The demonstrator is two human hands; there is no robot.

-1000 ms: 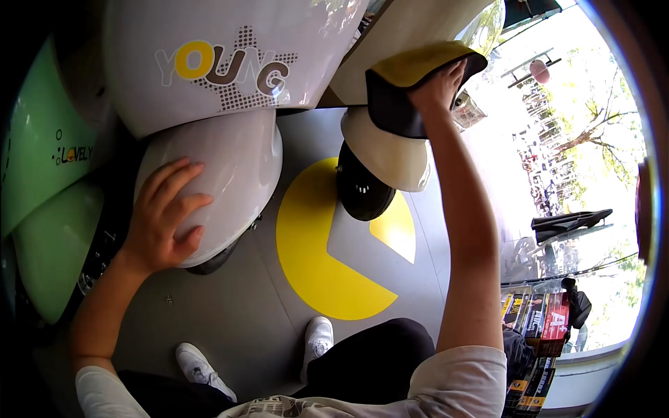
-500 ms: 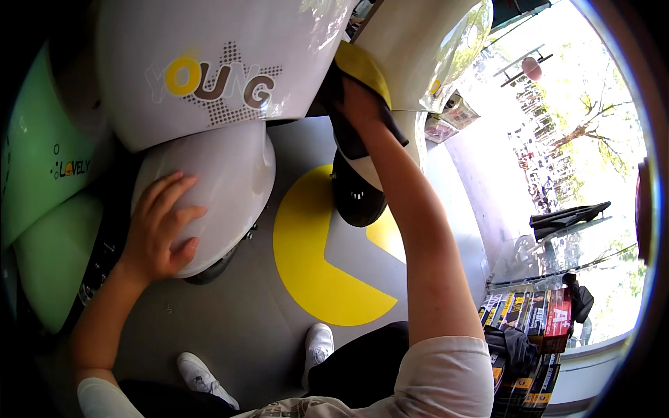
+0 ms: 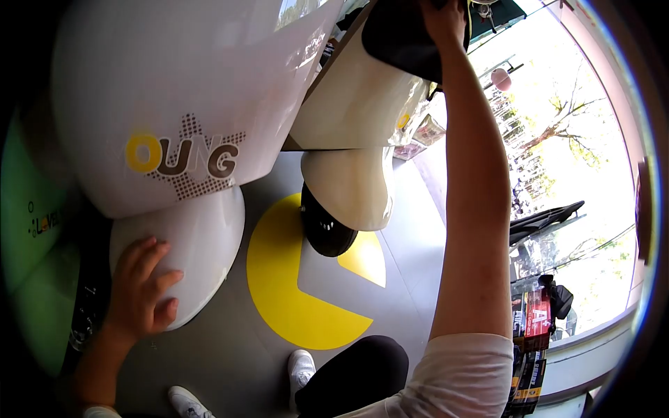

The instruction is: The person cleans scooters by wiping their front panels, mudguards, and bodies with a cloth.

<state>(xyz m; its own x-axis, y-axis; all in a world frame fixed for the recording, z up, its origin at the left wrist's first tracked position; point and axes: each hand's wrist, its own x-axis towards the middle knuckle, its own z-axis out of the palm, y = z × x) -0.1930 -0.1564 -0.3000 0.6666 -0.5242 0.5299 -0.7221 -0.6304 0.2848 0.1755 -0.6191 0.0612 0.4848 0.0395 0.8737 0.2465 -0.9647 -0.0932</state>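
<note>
My left hand [image 3: 145,292] rests with spread fingers on the white front fender [image 3: 209,230] of a scooter. Above that fender rises the scooter's white front panel [image 3: 174,76], marked with the word YOUNG. At the top, my right hand [image 3: 446,24] grips a dark, sheet-like piece with a yellow edge [image 3: 404,38]; whether it is a cloth or a pad I cannot tell. It lies against the cream scooter's front panel [image 3: 362,94] and hides part of it. My right fingers are partly cut off by the frame edge.
The cream scooter's fender [image 3: 355,184] and black wheel [image 3: 327,226] stand over a yellow circle decal [image 3: 279,299] on the grey floor. A green scooter [image 3: 31,202] is at the far left. Stacked boxes [image 3: 533,320] stand by the bright window [image 3: 585,139] on the right.
My right hand has moved up and right with the dark piece, from beside the cream fender to high on its panel. The view has shifted; my left hand stays on the white fender.
</note>
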